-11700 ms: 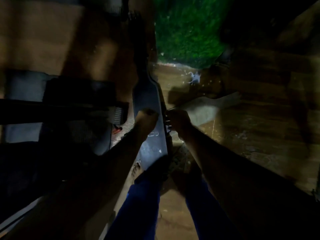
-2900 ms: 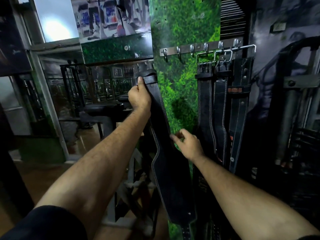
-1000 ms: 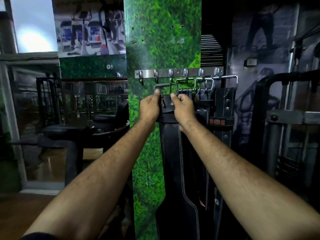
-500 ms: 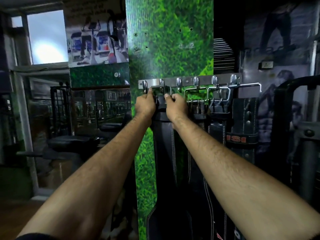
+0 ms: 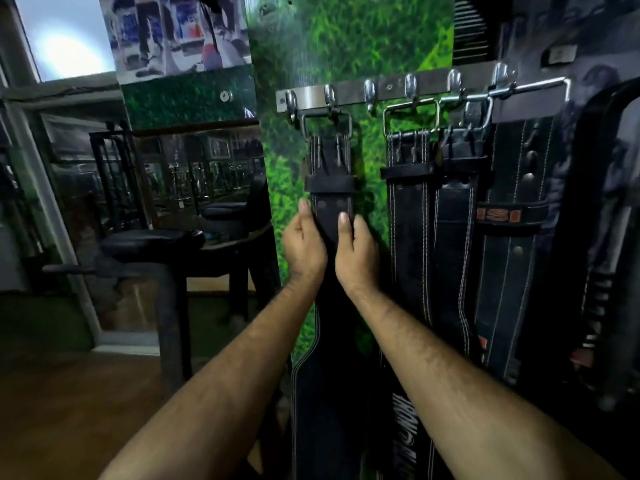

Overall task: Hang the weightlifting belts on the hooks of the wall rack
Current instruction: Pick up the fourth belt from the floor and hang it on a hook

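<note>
**A:** ok so where's your belt (image 5: 331, 188) right now?

**B:** It's hanging off the wall rack (image 5: 388, 90), straight above your hands. Its metal buckle (image 5: 325, 123) is caught on the second hook (image 5: 329, 98) from the left end, and the strap drops down the green grass-print panel (image 5: 346, 46) and runs between your wrists.

**A:** and the hands?

**B:** Your left hand (image 5: 304, 245) wraps the strap's left edge, thumb up along it. Your right hand (image 5: 356, 249) pinches the right edge, thumb lying flat on the leather. Both are closed on the belt, knuckles almost touching, just under the dark keeper loop (image 5: 330, 183).

**A:** anything next to it?

**B:** Yep, right of your right hand three more black belts (image 5: 450, 209) hang from the hooks further along, side by side, with one bare hook (image 5: 370, 95) between them and yours.
</note>
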`<action>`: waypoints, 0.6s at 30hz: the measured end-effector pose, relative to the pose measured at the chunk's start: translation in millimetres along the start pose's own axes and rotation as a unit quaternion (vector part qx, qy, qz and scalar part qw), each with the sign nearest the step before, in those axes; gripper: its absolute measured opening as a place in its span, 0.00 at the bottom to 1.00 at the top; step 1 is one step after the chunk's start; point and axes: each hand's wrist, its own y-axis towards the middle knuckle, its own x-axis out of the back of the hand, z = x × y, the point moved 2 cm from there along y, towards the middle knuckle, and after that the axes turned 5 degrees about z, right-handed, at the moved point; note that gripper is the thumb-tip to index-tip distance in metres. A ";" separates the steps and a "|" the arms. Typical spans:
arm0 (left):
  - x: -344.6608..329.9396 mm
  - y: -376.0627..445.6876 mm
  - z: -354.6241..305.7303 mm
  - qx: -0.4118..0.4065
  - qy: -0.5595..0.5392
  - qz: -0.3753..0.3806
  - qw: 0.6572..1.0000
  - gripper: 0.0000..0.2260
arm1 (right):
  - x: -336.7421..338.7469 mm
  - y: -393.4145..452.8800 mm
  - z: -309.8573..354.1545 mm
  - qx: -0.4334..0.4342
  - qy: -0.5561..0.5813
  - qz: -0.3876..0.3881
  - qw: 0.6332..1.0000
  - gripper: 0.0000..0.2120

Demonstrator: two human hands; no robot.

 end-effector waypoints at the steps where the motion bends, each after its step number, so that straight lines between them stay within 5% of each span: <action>1: 2.1 -10.1 6.1 0.007 -0.014 0.006 1.000 0.22 | -2.1 -7.6 -8.6 -0.004 0.010 0.008 1.000 0.16; 5: 8.8 -39.9 45.7 0.075 -0.063 0.023 0.995 0.19 | -2.6 -29.8 -40.9 -0.002 0.010 0.017 1.000 0.21; 10: 22.9 -96.5 101.8 0.089 0.018 0.078 0.993 0.17 | 1.7 -95.0 -90.9 -0.071 0.029 0.078 0.994 0.19; 15: 42.7 -137.4 116.8 0.012 0.195 0.113 0.974 0.22 | 20.4 -130.6 -118.4 -0.057 -0.123 0.125 0.983 0.20; 18: 52.4 -148.8 109.4 -0.042 0.270 0.117 0.955 0.25 | 34.6 -154.1 -138.0 -0.104 -0.069 0.154 0.980 0.22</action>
